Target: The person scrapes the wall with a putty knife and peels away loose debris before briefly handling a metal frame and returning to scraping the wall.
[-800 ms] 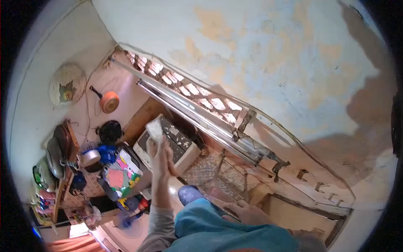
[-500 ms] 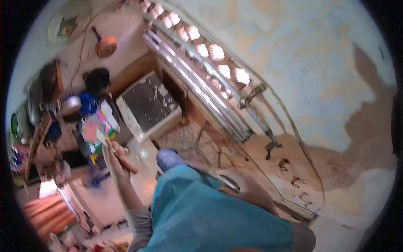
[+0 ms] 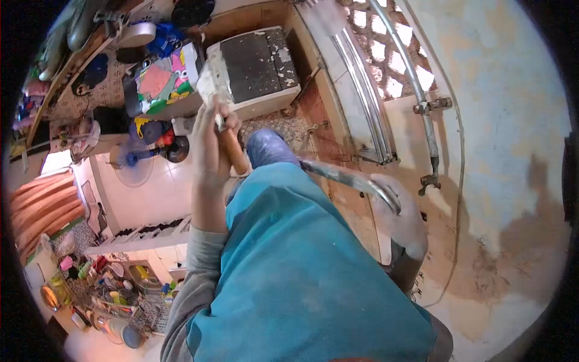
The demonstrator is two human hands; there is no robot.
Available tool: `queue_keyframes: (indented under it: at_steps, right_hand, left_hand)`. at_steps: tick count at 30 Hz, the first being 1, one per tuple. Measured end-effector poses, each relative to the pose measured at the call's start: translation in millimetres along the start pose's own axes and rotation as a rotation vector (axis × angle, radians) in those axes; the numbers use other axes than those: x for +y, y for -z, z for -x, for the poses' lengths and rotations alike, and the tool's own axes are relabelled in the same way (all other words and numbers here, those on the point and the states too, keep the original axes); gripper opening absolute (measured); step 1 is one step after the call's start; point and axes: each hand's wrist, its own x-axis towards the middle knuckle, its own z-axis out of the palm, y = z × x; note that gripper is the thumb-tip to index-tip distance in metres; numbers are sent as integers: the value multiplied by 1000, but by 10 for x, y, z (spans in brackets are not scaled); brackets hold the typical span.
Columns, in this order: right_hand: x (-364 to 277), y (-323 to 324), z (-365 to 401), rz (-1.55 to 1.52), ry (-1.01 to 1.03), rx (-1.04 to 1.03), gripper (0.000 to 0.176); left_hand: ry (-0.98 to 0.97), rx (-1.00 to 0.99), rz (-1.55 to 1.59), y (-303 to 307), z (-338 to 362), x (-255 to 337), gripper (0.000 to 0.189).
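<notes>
Wooden-handled scraper with a white-smeared blade (image 3: 234, 149) sits in the left hand (image 3: 208, 145), whose fingers close around it near where handle meets blade, probably to keep the blade steady. The blade points away from the body, in front of a white box with a flaking dark top (image 3: 256, 69); the handle's end juts out below the fingers. The right hand (image 3: 403, 220) grips one end of a long grey metal tool (image 3: 344, 175), its narrow side showing, perhaps so its broad face stays untouched. It lies beside the teal cloth garment (image 3: 301, 259).
</notes>
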Motion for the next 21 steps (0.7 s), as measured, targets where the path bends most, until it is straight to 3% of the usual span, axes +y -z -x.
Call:
queue_keyframes:
  at_steps: [1,4,7,9,12,13,16,18,19,21]
  right_hand:
    - [7,-15,7,8,1,-16,43]
    - [-149,-98,30,447,231,245,46]
    - [-393,-244,59,506,414,269,50]
    - [-475,-328,25,441,415,153,54]
    - [-799,-516,-12,498,695,-138,65]
    - [-833,-594,-29,505,698,-139,65]
    - [-811,-829,-117,339,622,-380,87]
    - [-932,-895,-145,260,543,-436,88]
    - [-974,-928,-143,173,461,-488,90]
    - [-839,-989,-198,164,467,-463,86]
  left_hand:
    - [9,13,-59,-53,100,31,21]
    - [-82,36,-66,-53,264,-58,13]
    - [-140,25,-88,-51,395,-86,15]
    - [-176,30,-64,-153,503,-74,16]
    - [-202,-8,-32,-322,668,-18,19]
    - [-197,-38,-25,-361,724,-24,20]
    - [-198,-73,-111,-530,929,-17,25]
    - [-178,-147,-59,-542,1003,-81,31]
    - [-53,-215,-45,-499,1046,-60,34]
    - [-154,-248,-114,-549,1056,-193,33]
